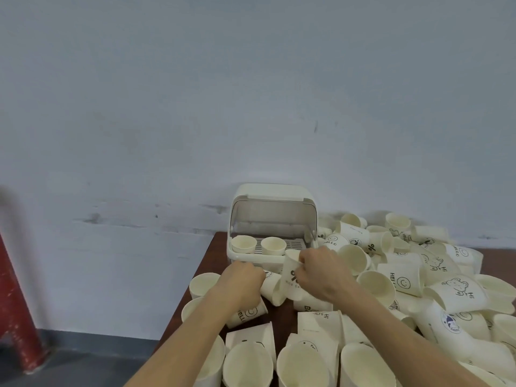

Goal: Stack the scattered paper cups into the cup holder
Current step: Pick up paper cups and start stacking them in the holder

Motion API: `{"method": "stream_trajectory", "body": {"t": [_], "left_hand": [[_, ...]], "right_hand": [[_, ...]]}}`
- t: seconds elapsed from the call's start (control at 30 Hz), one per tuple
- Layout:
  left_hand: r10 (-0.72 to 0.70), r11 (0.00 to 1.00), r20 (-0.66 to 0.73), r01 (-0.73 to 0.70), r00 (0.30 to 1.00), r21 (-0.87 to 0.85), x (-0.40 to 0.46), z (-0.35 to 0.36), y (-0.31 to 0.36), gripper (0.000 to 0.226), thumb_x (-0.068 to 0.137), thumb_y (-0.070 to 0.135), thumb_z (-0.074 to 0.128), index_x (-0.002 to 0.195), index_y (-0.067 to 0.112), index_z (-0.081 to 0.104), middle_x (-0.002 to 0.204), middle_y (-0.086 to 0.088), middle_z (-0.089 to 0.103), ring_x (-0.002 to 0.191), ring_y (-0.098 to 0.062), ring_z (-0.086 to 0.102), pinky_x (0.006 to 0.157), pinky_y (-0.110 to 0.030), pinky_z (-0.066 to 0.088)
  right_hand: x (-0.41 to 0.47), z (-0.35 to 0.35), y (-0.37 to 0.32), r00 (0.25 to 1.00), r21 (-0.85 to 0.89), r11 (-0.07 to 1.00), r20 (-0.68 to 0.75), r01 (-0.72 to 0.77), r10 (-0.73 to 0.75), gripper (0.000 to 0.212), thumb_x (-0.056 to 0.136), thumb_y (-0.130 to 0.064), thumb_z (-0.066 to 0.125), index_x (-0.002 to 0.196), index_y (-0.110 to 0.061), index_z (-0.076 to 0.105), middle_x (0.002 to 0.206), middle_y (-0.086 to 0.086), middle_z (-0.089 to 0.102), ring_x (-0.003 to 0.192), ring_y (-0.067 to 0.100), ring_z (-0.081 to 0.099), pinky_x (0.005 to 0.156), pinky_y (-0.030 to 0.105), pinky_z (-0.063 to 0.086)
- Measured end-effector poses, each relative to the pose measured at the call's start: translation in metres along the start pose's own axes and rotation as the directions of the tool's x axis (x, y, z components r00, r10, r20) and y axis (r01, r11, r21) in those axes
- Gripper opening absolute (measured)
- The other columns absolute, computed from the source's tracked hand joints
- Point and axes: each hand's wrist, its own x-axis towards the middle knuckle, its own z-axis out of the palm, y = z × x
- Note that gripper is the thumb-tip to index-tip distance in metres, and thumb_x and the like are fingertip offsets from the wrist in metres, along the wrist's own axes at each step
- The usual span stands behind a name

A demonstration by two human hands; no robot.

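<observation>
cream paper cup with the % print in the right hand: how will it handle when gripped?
The cream paper cup with the % print is thin-walled and empty, so probably very light and easily crushed by the right hand. Tapered and round, it would likely roll in an arc if laid on its side, like the cups in the pile.

Matt paper cups (402, 280), glossy smooth plastic cup holder (272, 191), brown wood-look table (215, 247).

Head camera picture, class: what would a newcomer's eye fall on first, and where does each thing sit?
First comes the big heap of cream paper cups with printed faces, spilling over the right of the dark brown table. Next, at centre, the two hands: the left hand holds a cup lying on its side, and the right hand grips an upright one. Behind them against the wall, the cream plastic cup holder stands open with two upright cups inside.
</observation>
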Motion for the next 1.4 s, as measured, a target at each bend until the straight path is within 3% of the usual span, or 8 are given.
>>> {"method": "stream_trajectory", "body": {"t": [0.33,0.47,0.57,0.7,0.9,1.03,1.17,1.4], "left_hand": [[-0.024,0.997,-0.139,0.014,0.990,-0.073,0.000,-0.015,-0.019,0.018,0.084,0.014,0.046,0.096,0.016,0.059,0.098,-0.006,0.063,0.090,-0.028,0.055,0.071,-0.034,0.045],[-0.067,0.989,-0.219,0.035,0.973,-0.143,0.006,-0.015,-0.031,0.020,0.081,0.016,0.045,0.095,0.019,0.060,0.092,-0.005,0.066,0.086,-0.028,0.057,0.070,-0.036,0.047],[-0.097,0.976,-0.263,0.041,0.960,-0.212,0.012,-0.015,-0.040,0.019,0.081,0.022,0.044,0.094,0.022,0.058,0.088,0.001,0.064,0.083,-0.023,0.055,0.067,-0.032,0.042],[-0.152,0.966,-0.364,0.059,0.919,-0.253,0.018,-0.024,-0.048,0.018,0.085,0.024,0.044,0.095,0.021,0.057,0.086,0.003,0.064,0.083,-0.022,0.056,0.065,-0.029,0.034],[-0.268,0.938,-0.466,0.117,0.843,-0.327,0.032,-0.034,-0.060,0.017,0.089,0.029,0.045,0.097,0.022,0.058,0.096,0.003,0.066,0.092,-0.023,0.056,0.075,-0.033,0.045],[-0.331,0.915,-0.495,0.146,0.803,-0.375,0.045,-0.035,-0.065,0.016,0.092,0.028,0.045,0.099,0.020,0.058,0.097,0.000,0.066,0.090,-0.026,0.056,0.073,-0.035,0.045],[-0.361,0.908,-0.503,0.174,0.785,-0.380,0.056,-0.034,-0.067,0.018,0.093,0.026,0.045,0.102,0.018,0.058,0.099,-0.002,0.066,0.090,-0.028,0.056,0.074,-0.035,0.043],[-0.436,0.875,-0.471,0.237,0.767,-0.423,0.070,-0.020,-0.071,0.019,0.096,0.024,0.042,0.103,0.017,0.058,0.098,-0.003,0.066,0.089,-0.026,0.056,0.072,-0.033,0.041]], "right_hand": [[0.066,0.013,0.010,0.965,0.069,0.992,-0.234,-0.101,0.115,0.018,0.087,-0.016,0.044,0.086,-0.011,0.061,0.081,0.012,0.064,0.070,0.032,0.058,0.056,0.035,0.044],[0.082,0.030,0.009,0.966,0.055,0.993,-0.230,-0.108,0.118,0.021,0.090,-0.015,0.043,0.092,-0.013,0.064,0.085,0.011,0.066,0.075,0.034,0.058,0.059,0.036,0.042],[0.090,0.041,0.009,0.967,0.099,0.989,-0.220,-0.112,0.132,0.023,0.093,-0.016,0.041,0.096,-0.015,0.064,0.087,0.010,0.067,0.076,0.032,0.059,0.061,0.037,0.047],[0.097,0.055,0.005,0.965,0.042,0.994,-0.241,-0.100,0.107,0.021,0.096,-0.017,0.041,0.102,-0.018,0.062,0.086,0.006,0.069,0.078,0.030,0.063,0.057,0.032,0.041],[0.108,0.069,0.001,0.988,-0.015,0.993,-0.101,-0.117,0.115,0.019,0.089,-0.009,0.043,0.091,-0.015,0.060,0.088,0.007,0.068,0.077,0.028,0.060,0.058,0.033,0.034],[0.108,0.076,0.000,0.990,-0.002,0.990,-0.009,-0.140,0.140,0.021,0.092,-0.008,0.044,0.102,-0.012,0.062,0.100,0.008,0.064,0.090,0.027,0.063,0.069,0.034,0.047],[0.105,0.079,0.000,0.989,0.015,0.990,0.054,-0.138,0.137,0.020,0.094,-0.008,0.043,0.104,-0.011,0.060,0.101,0.009,0.064,0.093,0.028,0.062,0.066,0.032,0.040],[0.102,0.081,-0.003,0.987,0.000,0.990,0.075,-0.141,0.141,0.019,0.089,0.001,0.046,0.093,-0.011,0.059,0.095,0.005,0.059,0.075,0.021,0.047,0.063,0.030,0.037]]}}
